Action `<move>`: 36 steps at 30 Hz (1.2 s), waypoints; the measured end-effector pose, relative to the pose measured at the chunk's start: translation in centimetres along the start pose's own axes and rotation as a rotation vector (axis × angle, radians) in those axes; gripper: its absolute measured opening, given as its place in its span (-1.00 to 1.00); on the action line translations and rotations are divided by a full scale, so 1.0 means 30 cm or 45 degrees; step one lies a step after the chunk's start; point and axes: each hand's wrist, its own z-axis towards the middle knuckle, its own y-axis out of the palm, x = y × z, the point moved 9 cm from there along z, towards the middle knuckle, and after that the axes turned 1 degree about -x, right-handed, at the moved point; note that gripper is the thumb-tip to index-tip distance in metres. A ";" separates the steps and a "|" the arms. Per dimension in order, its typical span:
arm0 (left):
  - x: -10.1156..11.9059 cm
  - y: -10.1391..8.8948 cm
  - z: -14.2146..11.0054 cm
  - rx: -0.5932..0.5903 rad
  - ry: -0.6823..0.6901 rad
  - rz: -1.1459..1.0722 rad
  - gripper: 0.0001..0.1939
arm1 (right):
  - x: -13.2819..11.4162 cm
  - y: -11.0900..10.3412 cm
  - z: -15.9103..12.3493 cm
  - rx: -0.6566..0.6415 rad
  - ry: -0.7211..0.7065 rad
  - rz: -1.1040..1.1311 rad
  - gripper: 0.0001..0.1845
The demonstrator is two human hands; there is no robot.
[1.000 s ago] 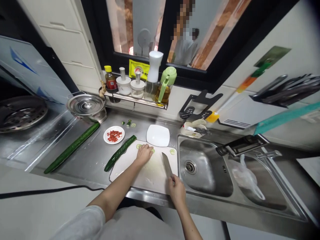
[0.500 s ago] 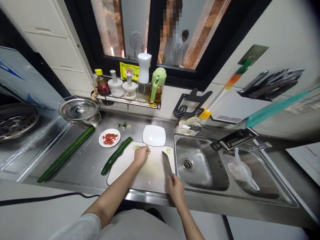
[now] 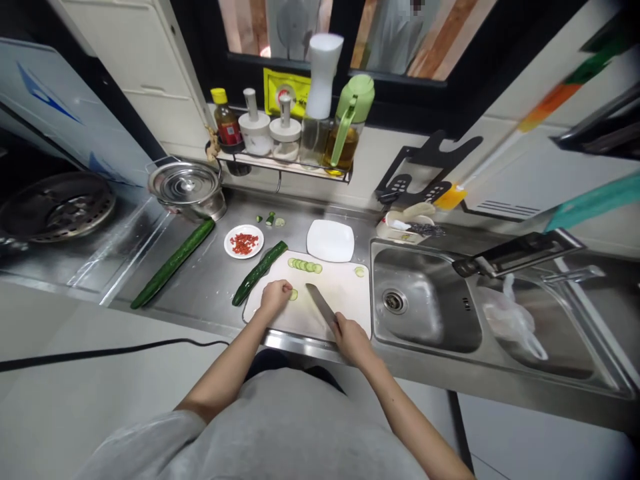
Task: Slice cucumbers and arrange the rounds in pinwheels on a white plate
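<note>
My right hand [image 3: 353,339] is wrapped round the handle of a kitchen knife [image 3: 321,305], whose blade points away and left over the white cutting board [image 3: 345,307]. On the board's left half, my left hand [image 3: 275,299] has its fingers pinched together at a thin cucumber slice [image 3: 294,295]. Several overlapping cucumber slices [image 3: 305,266] lie in a row along the far edge. A few more slices [image 3: 359,272] sit at the far right corner. Beside the board's left edge, partly over it, rests a cut cucumber [image 3: 260,273].
Behind the board stands a white plate [image 3: 330,241]. A small dish [image 3: 228,245] of chopped red pieces lies left of it, near cucumber scraps [image 3: 271,219]. A long cucumber [image 3: 173,264] and lidded steel pot [image 3: 186,187] are farther left. The sink [image 3: 420,320] adjoins on the right.
My left hand has drawn back from the row of slices toward the near left of the board, uncovering the row. The knife has swung left, closer to my left hand. The view has shifted.
</note>
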 end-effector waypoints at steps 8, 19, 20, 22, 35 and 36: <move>-0.026 -0.022 -0.001 0.074 0.018 0.062 -0.74 | -0.116 0.044 -0.002 -0.107 -0.034 -0.164 -0.75; -0.038 -0.019 0.014 0.046 0.033 0.110 -0.78 | -0.178 0.056 0.003 -0.109 -0.043 -0.186 -0.71; -0.039 -0.016 0.015 0.034 0.034 0.106 -0.79 | -0.180 0.055 0.004 -0.103 -0.044 -0.191 -0.71; -0.037 -0.012 0.016 0.033 0.040 0.108 -0.81 | -0.180 0.055 0.007 -0.096 -0.043 -0.203 -0.71; -0.032 0.000 0.015 0.032 0.039 0.120 -0.81 | -0.185 0.065 0.019 -0.118 -0.060 -0.268 -0.69; -0.032 0.002 0.016 0.025 0.038 0.119 -0.81 | -0.185 0.067 0.021 -0.122 -0.062 -0.278 -0.68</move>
